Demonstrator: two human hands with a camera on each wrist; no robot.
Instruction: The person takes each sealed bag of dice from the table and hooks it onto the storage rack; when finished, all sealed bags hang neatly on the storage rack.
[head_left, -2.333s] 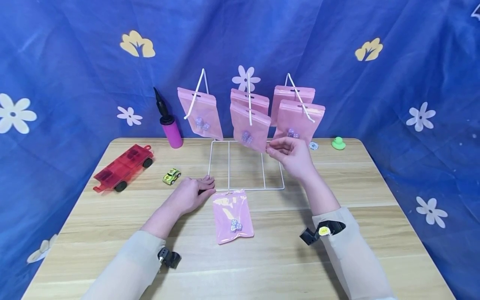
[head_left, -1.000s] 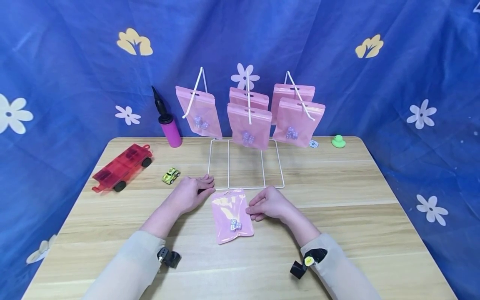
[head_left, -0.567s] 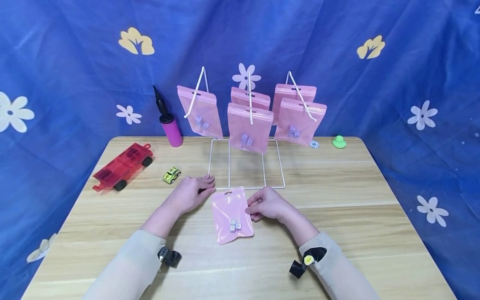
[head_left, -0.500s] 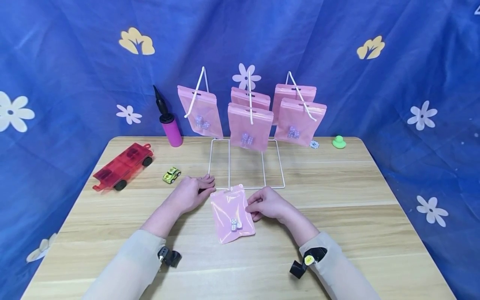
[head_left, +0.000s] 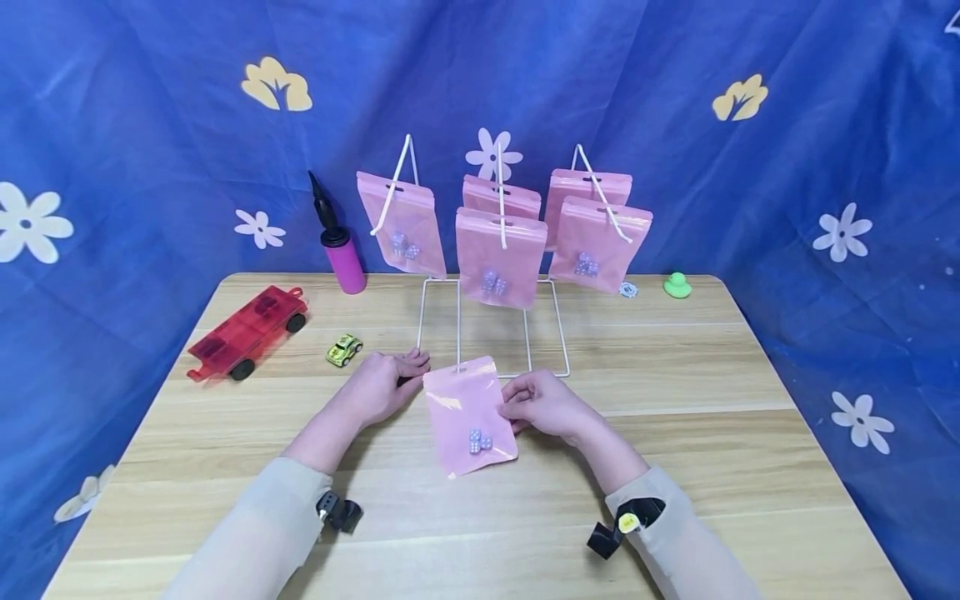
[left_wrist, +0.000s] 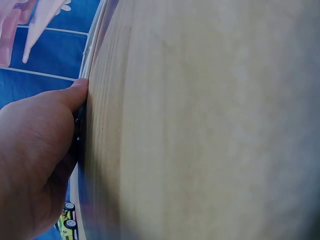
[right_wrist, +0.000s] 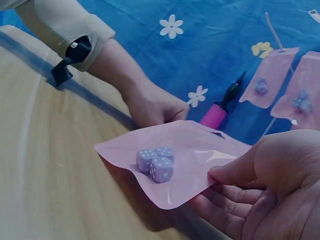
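Observation:
My right hand pinches the right edge of a pink zip bag between thumb and fingers. Light purple dice show through the bag in the right wrist view. The bag is tilted, its near edge raised off the table and its top end over the front wire of a white display rack. My left hand rests at the front left corner of the rack's base, thumb and fingers extended; its fingertips are partly hidden. More pink bags with dice hang from the rack's three hooks, the left hook bearing a single visible bag.
On the left stand a red toy trailer, a small yellow-green toy car and a purple hand pump. A green rubber duck and a small poker chip lie at the back right. Blue cloth surrounds the table.
My right hand came down from the hanging bags to the bag on the table, took its right edge and lifted it slightly, up and away from me. The left hand stayed put.

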